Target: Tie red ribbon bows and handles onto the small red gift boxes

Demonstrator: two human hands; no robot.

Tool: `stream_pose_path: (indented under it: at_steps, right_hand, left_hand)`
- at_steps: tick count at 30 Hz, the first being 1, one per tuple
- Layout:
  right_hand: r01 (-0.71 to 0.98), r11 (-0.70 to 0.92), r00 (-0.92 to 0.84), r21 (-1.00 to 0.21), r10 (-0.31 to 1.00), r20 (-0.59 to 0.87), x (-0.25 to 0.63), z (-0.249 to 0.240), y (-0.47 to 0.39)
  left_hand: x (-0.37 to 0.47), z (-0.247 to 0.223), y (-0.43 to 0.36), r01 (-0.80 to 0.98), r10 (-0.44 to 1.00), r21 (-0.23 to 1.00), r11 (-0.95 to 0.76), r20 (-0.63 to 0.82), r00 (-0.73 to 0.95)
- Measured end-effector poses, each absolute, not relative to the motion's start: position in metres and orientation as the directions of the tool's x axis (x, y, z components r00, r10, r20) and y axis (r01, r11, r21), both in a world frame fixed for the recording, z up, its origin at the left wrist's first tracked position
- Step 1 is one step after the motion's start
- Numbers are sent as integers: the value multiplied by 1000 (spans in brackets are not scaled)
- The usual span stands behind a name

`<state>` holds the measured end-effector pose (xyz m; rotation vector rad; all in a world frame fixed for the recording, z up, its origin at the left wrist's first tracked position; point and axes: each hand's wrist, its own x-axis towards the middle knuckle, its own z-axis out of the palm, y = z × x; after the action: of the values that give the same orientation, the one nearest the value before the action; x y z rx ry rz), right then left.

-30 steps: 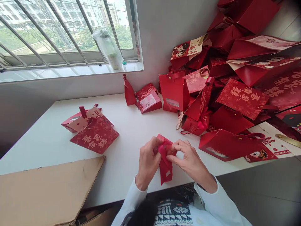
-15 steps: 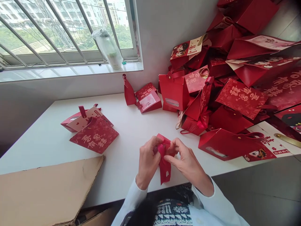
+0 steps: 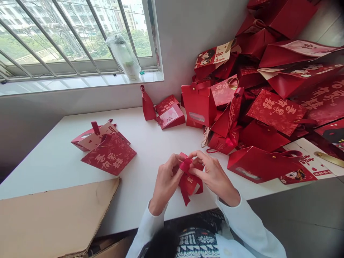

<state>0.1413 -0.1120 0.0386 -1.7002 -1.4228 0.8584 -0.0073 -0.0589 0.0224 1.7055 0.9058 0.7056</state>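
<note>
A small red gift box [image 3: 189,183] with gold lettering rests on the white table in front of me. Over its top runs a red ribbon [image 3: 185,165], gathered into a loop or knot, its tails hanging down the box's front and side. My left hand [image 3: 167,176] pinches the ribbon from the left, thumb and forefinger closed on it. From the right, my right hand [image 3: 214,174] pinches the same ribbon close by, fingertips nearly meeting the left ones. My fingers partly cover the box's upper part.
A heap of red gift boxes [image 3: 262,131] fills the right side of the white table [image 3: 150,150]. Smaller boxes [image 3: 172,115] stand by the wall, others [image 3: 110,154] at left. An open cardboard box [image 3: 53,218] overlaps the near left edge. A bagged bottle [image 3: 129,64] stands on the windowsill.
Both hands have drawn the ribbon into a tighter loop at the box's top. The ribbon tails now hang apart, uncovering the gold lettering on the front.
</note>
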Motion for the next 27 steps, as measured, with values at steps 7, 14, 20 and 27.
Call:
stream_pose_path:
  at_steps: [7,14,20,27]
  right_hand:
    - [461,-54,17,-886,998,-52,151,41,-104]
    - [465,-74,18,-882,997,-75,150,39,-100]
    - [524,-53,75,-850,997,-16,145,36,-104]
    - [579,-34,97,-815,995,28,145,30,-106]
  left_hand:
    - [-19,23,-54,242,763,936,-256,42,644]
    - [-17,22,-58,300,817,908,-292,73,572]
    - [-12,20,-61,245,853,948,-202,47,521]
    - [-9,21,-63,253,848,949,-186,25,529]
